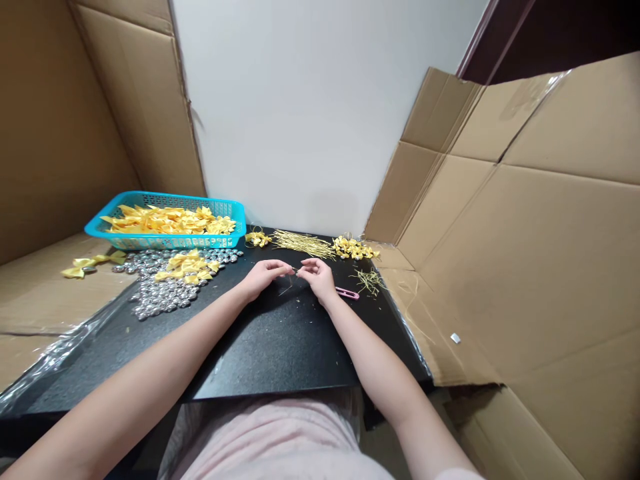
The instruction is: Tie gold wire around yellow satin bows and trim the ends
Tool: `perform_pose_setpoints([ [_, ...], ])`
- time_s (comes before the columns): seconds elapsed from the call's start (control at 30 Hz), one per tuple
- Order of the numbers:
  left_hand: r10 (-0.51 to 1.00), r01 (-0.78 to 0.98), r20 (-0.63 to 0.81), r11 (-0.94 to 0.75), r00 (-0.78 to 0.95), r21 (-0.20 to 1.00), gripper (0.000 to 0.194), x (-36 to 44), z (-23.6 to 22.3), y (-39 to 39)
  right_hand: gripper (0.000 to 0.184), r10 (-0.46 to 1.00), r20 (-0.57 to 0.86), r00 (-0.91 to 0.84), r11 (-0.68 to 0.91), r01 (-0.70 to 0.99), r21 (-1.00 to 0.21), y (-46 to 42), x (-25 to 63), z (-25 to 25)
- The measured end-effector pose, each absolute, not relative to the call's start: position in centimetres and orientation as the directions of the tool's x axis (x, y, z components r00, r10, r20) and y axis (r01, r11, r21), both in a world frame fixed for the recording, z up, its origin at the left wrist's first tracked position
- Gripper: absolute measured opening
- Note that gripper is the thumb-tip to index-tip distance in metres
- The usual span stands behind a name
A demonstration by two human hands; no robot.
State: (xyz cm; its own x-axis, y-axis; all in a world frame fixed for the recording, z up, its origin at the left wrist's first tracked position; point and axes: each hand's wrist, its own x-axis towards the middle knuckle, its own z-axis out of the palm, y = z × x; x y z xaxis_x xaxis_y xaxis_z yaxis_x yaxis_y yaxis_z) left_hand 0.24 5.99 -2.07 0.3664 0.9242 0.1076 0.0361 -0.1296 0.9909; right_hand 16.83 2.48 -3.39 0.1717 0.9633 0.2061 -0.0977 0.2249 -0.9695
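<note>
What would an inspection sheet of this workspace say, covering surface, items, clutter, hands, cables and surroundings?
Surface: dark table, small scraps scattered on it.
Items: blue basket holding yellow bows; shiny silver pieces spread in front, more bows on top; golden strands laid out between two small yellow clusters.
Clutter: loose tangle of strands at right; pink object partly behind the right wrist.
Hands: left hand and right hand close together, fingers pinching a thin strand, details too small to tell.
Cables: nothing seen.
Surroundings: cardboard on both sides, pale wall behind.
</note>
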Motion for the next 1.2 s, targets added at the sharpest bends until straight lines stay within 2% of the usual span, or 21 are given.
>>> perform_pose_setpoints([
  [0.27,0.915,-0.076,0.083,-0.057,0.395,0.995,0.042,0.5,-2.5,6.3,0.035,0.995,0.054,0.086,0.077,-0.298,-0.951,2.9,17.4,-3.3],
  [0.43,0.902,-0.105,0.066,-0.023,0.426,0.994,0.032,0.4,-2.8,6.6,0.034,0.998,0.027,0.059,0.046,-0.356,-0.933,2.9,17.7,-3.2],
  [0.6,0.889,-0.104,0.048,-0.001,0.455,0.995,0.024,0.2,-3.1,6.9,0.030,0.998,0.044,0.042,0.055,-0.330,-0.942,2.8,17.7,-3.0],
  [0.9,0.874,-0.086,0.072,-0.034,0.481,0.996,0.032,0.4,-2.4,6.2,0.020,0.996,0.082,-0.047,0.074,-0.142,-0.987,2.0,16.6,-2.6],
  [1.2,0.780,-0.004,0.001,0.003,0.625,1.000,0.028,0.4,-1.4,4.8,0.039,0.991,0.016,-0.133,-0.010,-0.191,-0.982,1.4,16.3,-2.0],
])
